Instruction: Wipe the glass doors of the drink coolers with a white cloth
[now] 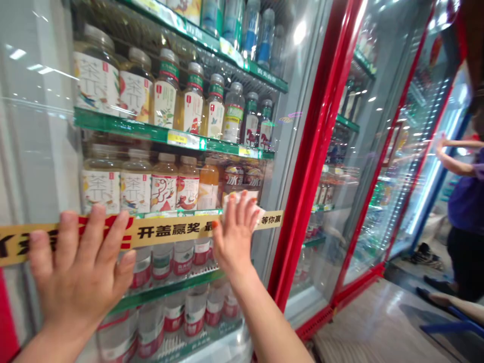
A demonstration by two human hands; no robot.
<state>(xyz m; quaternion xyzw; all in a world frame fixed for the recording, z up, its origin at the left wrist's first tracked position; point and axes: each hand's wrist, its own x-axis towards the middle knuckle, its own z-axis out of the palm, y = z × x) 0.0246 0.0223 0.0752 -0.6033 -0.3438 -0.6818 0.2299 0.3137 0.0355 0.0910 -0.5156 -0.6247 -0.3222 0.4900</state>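
Pressing glass (38,126), both hands (77,275) (235,237), red frame (313,151) beside

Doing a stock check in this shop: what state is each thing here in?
left hand: flat against the glass, fingers spread
right hand: pressing the wipe to the glass
white wipe: crumpled under the fingers
glass cooler door: appears shut
tea bottles: capped, upright on a shelf
yellow banner: lying across the door
person in purple: arm raised
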